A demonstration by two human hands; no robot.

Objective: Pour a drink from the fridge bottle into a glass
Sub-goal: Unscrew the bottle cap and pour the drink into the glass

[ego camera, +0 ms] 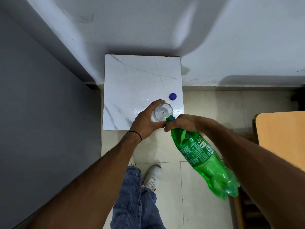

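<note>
Green bottle (pixel 196 151), gripped at the neck by the right hand (pixel 183 123), tips into the glass (pixel 162 112); the left hand (pixel 146 123) clasps the glass near the table's (pixel 132 80) front edge.

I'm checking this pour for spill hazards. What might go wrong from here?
1. The glass sits near the front edge of the small marble table; a nudge might tip it off, though the left hand steadies it.
2. The right hand holds the tilted green bottle only near its neck, so its heavy body may swing and miss the rim.
</note>
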